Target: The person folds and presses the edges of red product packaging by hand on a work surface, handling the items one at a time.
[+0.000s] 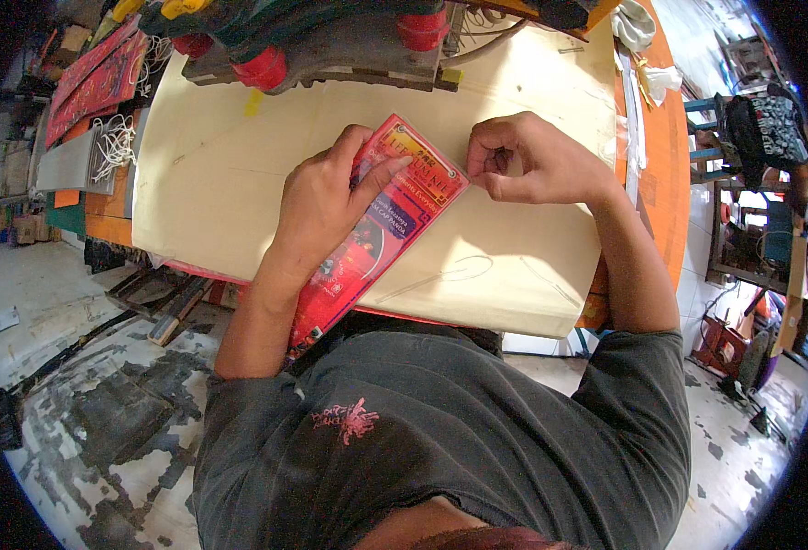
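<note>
Left hand (324,195): clamped on red packet (395,213) | Right hand (539,165): fingertips pinched beside its corner, contents indiscernible | Risk: packet may slip if left thumb loosens.

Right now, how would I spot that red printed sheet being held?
Find the cream-covered table, then the left hand above it. That hand grips a long, slanting red printed sheet. Silvery rings mark its two upper corners; unlike the red pieces at far left, it is hand-held.

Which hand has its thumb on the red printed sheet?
Your left hand: its thumb lies on the red printed sheet, while the right hand is curled beside one corner.
</note>
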`<move>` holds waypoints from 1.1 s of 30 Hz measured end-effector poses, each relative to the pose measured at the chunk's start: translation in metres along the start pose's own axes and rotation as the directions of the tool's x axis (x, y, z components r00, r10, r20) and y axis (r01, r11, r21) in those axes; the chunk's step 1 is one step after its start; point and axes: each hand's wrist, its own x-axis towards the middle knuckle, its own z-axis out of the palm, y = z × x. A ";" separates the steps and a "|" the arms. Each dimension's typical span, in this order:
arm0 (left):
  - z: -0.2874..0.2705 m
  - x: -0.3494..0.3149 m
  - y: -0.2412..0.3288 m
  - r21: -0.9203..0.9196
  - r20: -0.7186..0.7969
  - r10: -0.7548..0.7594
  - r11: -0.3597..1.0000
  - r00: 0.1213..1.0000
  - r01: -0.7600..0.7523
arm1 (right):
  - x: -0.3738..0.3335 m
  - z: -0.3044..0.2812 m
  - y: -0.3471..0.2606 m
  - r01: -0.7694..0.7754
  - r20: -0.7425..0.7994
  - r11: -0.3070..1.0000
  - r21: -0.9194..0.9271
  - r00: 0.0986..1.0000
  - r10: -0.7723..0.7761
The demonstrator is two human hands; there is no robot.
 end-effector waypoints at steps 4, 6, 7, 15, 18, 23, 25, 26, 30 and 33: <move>0.000 0.001 0.000 -0.004 0.007 0.001 1.000 1.000 -0.001 | -0.001 0.001 0.000 0.000 -0.007 1.000 0.004 1.000 0.000; 0.001 0.000 -0.002 0.000 0.007 0.004 1.000 1.000 -0.004 | 0.000 0.003 -0.003 -0.012 -0.019 1.000 -0.009 1.000 0.012; 0.001 0.000 -0.003 0.006 0.005 0.005 1.000 1.000 -0.005 | 0.000 0.006 -0.005 -0.021 -0.032 1.000 -0.015 0.999 0.020; 0.001 -0.001 -0.005 0.057 -0.002 0.012 0.998 1.000 -0.012 | 0.006 0.029 -0.001 0.163 -0.236 0.923 -0.348 0.938 -0.255; -0.003 -0.001 -0.003 0.085 0.038 -0.038 0.996 0.999 0.035 | 0.008 0.029 -0.003 0.181 -0.247 0.901 -0.394 0.924 -0.294; -0.003 0.000 -0.005 0.080 0.013 -0.039 0.996 0.999 0.037 | 0.010 0.030 -0.006 0.177 -0.262 0.887 -0.426 0.914 -0.308; -0.001 -0.002 -0.002 0.055 0.039 0.013 0.998 0.999 -0.015 | 0.011 0.031 0.009 0.147 -0.345 0.816 -0.559 0.854 -0.390; -0.001 -0.005 0.000 0.045 0.048 0.034 0.998 0.998 -0.036 | 0.014 0.027 0.017 0.130 -0.374 0.775 -0.619 0.818 -0.437; 0.005 -0.009 0.003 0.032 0.037 0.142 0.989 0.989 -0.143 | 0.006 0.001 0.011 0.006 -0.484 0.900 -0.436 0.841 -0.240; 0.002 -0.010 0.004 0.048 0.061 0.135 0.989 0.989 -0.138 | 0.009 0.006 0.022 -0.051 -0.543 0.906 -0.421 0.814 -0.207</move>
